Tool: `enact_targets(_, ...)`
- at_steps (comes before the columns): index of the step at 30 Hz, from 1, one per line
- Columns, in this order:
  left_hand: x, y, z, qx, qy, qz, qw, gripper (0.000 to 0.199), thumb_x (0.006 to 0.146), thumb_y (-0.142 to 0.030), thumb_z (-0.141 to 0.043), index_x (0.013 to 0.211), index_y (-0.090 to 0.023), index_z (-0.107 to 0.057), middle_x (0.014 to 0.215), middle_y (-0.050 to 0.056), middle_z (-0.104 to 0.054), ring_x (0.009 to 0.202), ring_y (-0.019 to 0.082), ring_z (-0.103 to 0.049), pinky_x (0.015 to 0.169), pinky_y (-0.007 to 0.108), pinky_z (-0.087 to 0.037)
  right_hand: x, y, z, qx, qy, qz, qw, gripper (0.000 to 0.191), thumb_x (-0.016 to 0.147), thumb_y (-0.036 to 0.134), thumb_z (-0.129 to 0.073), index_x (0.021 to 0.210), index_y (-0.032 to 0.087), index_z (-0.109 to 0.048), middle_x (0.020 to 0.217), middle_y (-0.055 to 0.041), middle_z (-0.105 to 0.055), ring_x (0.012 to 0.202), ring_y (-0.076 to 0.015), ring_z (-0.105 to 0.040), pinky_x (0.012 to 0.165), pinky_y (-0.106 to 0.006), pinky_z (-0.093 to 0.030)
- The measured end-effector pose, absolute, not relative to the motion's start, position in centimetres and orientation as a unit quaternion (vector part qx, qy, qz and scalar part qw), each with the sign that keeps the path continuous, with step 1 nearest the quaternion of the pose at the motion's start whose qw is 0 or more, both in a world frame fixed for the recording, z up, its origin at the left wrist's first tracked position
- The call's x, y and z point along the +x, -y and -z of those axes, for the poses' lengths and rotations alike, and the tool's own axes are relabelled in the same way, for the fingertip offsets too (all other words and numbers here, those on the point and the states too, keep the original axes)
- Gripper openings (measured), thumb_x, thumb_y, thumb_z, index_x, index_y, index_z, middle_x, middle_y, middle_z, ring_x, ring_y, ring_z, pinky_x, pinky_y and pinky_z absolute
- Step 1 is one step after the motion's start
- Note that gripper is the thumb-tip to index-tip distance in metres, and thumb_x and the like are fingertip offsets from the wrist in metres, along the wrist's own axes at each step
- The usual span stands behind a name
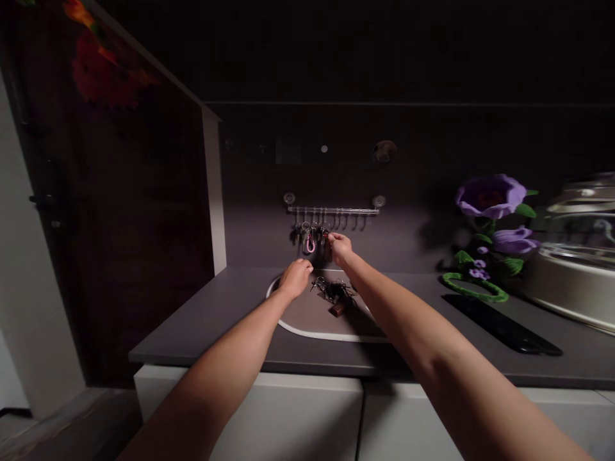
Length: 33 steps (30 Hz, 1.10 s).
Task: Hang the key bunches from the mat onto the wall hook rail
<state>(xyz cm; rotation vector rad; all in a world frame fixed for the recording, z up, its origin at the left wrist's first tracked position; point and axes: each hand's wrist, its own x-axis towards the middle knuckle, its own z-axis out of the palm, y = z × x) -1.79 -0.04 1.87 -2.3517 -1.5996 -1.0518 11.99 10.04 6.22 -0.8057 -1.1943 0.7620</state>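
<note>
Several key rings hang from the left hooks of a clear hook rail (334, 210), among them a pink carabiner (311, 244). At the rail, my right hand (340, 248) pinches a bunch of keys (328, 248), mostly dark and hard to make out, with something reddish at the fingertips. My left hand (296, 276) is over the left part of a brown mat with a white rim (312, 333). Its fingers are curled together, and whatever they may hold is hidden. More keys (330, 291) lie on the mat in a dark tangle, beside a brown fob (337, 310).
To the right on the grey counter (192, 320) stand purple felt flowers (491, 195) with a green ring base. A long black object (502, 325) lies before them, beside a large glass-lidded pot (576, 275). A dark door (139, 243) is at left.
</note>
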Motion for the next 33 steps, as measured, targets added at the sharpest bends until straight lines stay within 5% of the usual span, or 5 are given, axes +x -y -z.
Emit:
enact_targets(11,-2.1,-0.1,-1.8,-0.778,0.513,0.361,0.031,0.019,0.082,-0.022,-0.047,0.091,-0.018,-0.063,0.093,0.007,-0.06,0.085,0.016,-0.055,0.076,0.026,-0.04,12.2,-7.2,-5.0,-0.447,0.497,-0.322,0.671,0.029,0.068,0.02,-0.058,0.097,0.016,-0.055,0.096,-0.007,-0.062,0.078,-0.012,-0.058,0.07,-0.025,-0.046)
enact_targets(18,-2.1,0.1,-1.7,-0.786,0.515,0.342,0.013,0.02,0.079,-0.024,-0.05,0.091,-0.018,-0.065,0.092,0.006,-0.06,0.082,0.014,-0.055,0.076,0.025,-0.041,13.1,-3.7,-3.2,-0.413,0.598,-0.339,0.597,0.013,0.068,0.014,-0.058,0.08,0.012,-0.061,0.081,-0.0049,-0.065,0.071,-0.0102,-0.057,0.078,-0.026,-0.043)
enact_targets(33,-2.4,-0.2,-1.1,-0.816,0.519,0.252,-0.025,0.024,0.068,-0.039,-0.058,0.069,-0.016,-0.064,0.073,0.004,-0.063,0.065,0.014,-0.054,0.061,0.024,-0.04,14.7,-3.2,-2.1,-0.488,0.747,-0.148,0.427,0.008,0.066,0.011,-0.062,0.071,0.017,-0.066,0.068,-0.0008,-0.065,0.064,-0.0112,-0.055,0.069,-0.024,-0.042)
